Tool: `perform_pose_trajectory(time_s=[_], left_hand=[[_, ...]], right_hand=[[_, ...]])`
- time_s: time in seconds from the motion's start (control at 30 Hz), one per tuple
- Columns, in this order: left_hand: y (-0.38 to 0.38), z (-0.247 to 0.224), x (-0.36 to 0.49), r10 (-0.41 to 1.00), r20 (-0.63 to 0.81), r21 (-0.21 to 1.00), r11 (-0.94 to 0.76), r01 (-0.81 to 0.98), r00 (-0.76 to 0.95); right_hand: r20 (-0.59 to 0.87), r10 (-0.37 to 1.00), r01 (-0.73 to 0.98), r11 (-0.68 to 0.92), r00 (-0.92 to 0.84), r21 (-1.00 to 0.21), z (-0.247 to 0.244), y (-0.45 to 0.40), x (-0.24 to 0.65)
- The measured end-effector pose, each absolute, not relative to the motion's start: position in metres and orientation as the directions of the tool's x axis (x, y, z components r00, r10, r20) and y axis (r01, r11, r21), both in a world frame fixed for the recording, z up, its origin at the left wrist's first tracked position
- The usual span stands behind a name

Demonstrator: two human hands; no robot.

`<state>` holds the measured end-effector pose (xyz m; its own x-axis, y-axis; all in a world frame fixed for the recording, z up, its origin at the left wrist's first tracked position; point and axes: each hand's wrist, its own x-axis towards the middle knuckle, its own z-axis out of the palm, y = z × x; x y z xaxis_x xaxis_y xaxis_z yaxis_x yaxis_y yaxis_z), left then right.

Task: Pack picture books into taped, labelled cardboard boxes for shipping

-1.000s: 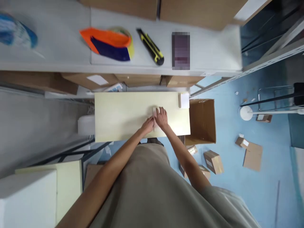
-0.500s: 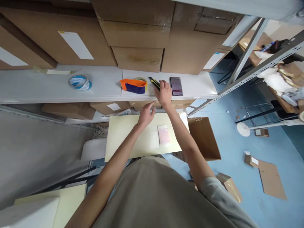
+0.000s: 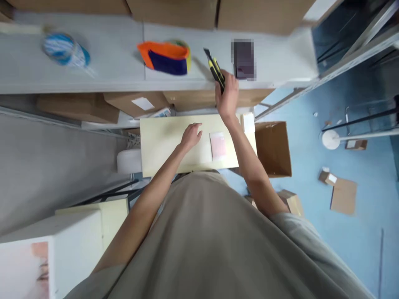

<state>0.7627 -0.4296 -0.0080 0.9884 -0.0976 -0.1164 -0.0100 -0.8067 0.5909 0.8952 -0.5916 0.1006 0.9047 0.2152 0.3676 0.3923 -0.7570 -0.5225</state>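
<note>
My right hand [image 3: 228, 94] is closed round the lower end of a black and yellow utility knife [image 3: 215, 70], which is raised at the front edge of the grey shelf. To its right a dark phone [image 3: 245, 60] lies on the shelf. An orange and dark blue tape dispenser [image 3: 166, 58] sits to the left of the knife. Over the pale yellow board [image 3: 162, 145], my left hand [image 3: 191, 136] is open, its fingers apart and holding nothing. A small pink and white packet [image 3: 218, 146] lies on that board, to the right of my left hand.
A blue and white tape roll [image 3: 64, 50] stands on the shelf at the left. Cardboard boxes [image 3: 174, 12] line the shelf's back. An open carton [image 3: 272, 149] is right of the board. A white box [image 3: 75, 236] is at the lower left.
My right hand has closed on the knife and lifted it off the shelf. My left hand has drawn back from the shelf edge over the board. The view has tilted downward.
</note>
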Motion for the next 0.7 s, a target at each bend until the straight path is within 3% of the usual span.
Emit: perform_pose_trajectory(time_s=[0.1,0.2,0.4,0.5,0.7], left_hand=[[-0.444,-0.061,0.734,-0.181,-0.277,0.545,-0.839,-0.001,0.944],[-0.462,-0.1,0.708,-0.267,-0.397,0.516,-0.856,-0.028,0.878],[-0.496,-0.127,0.689,-0.343,-0.465,0.512,-0.856,-0.068,0.817],[-0.504,-0.125,0.689,-0.354,-0.472,0.498,-0.863,-0.087,0.808],[-0.486,-0.119,0.698,-0.4,-0.464,0.509,-0.85,-0.131,0.79]], right_hand=[[0.362,0.179,0.38,-0.687,0.915,-0.62,0.073,-0.622,0.827],[0.247,0.136,0.274,-0.65,0.959,-0.709,0.038,-0.648,0.76],[-0.028,-0.054,-0.055,-0.615,0.998,-0.787,-0.039,-0.689,0.68],[-0.15,-0.082,-0.169,-0.612,0.985,-0.772,-0.066,-0.696,0.665],[-0.267,-0.035,-0.199,-0.762,0.963,-0.617,-0.097,-0.678,0.667]])
